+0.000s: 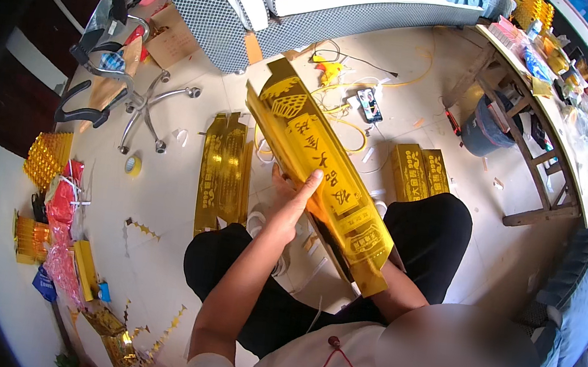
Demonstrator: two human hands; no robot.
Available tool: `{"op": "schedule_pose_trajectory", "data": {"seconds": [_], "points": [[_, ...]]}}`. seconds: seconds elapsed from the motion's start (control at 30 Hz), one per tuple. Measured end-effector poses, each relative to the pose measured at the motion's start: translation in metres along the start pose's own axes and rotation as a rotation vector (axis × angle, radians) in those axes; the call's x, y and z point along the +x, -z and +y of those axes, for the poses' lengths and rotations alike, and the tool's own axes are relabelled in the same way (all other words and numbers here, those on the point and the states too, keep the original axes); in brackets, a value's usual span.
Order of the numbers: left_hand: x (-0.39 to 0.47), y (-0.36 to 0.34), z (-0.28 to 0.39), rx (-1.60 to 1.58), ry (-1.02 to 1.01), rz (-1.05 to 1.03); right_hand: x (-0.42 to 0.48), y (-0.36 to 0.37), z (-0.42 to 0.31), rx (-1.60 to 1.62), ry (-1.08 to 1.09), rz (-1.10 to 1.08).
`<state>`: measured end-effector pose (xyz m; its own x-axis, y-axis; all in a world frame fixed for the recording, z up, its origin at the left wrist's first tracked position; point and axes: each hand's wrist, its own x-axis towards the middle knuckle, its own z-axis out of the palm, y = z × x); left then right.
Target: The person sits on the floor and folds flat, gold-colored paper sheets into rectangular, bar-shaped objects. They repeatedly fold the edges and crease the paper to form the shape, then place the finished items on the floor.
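A long gold foil cardboard box [328, 171], bearing dark writing and with loose end flaps, is held tilted above my knees. My left hand [292, 199] grips its left side, the thumb lying on the printed face and the fingers behind the edge. My right forearm reaches behind the lower end of the box; my right hand is hidden by it. Flattened gold cardboard pieces [225, 170] lie on the floor by my left knee. Beyond my right knee rest two gold boxes [407, 172] side by side.
A swivel chair [142, 104] stands at the left near a tape roll [133, 165]. A smartphone [370, 105] and yellow cable lie ahead on the floor. At the right are a bucket [488, 129] and a cluttered wooden table [561, 132]; a sofa [569, 302] is beside me.
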<state>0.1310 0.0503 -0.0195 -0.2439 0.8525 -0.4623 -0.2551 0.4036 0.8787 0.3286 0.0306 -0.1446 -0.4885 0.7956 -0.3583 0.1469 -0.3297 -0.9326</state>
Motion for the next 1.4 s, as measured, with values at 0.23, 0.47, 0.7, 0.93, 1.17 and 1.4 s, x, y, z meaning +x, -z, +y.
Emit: {"op": "schedule_pose_trajectory", "data": {"seconds": [0.23,0.47,0.7,0.93,1.17,1.4], "points": [[0.017,0.002,-0.011,-0.281,0.027,-0.065,0.020,-0.019,-0.012,-0.512,0.262,0.068],[0.026,0.017,-0.018,-0.631,-0.043,-0.176,-0.010,-0.012,-0.017,-1.019,0.600,0.128],[0.029,0.029,-0.006,-0.685,-0.143,-0.096,-0.004,-0.004,-0.033,-1.403,1.011,0.208],[0.027,0.031,0.006,-0.557,-0.456,0.057,-0.103,0.013,-0.060,-1.083,0.266,-0.296],[0.006,0.015,0.008,-0.315,-0.493,0.058,-0.068,0.011,-0.186,-0.601,0.416,0.094],[-0.002,-0.021,-0.012,-0.077,-0.632,-0.062,0.024,-0.015,-0.146,-0.230,0.608,0.231]]}}
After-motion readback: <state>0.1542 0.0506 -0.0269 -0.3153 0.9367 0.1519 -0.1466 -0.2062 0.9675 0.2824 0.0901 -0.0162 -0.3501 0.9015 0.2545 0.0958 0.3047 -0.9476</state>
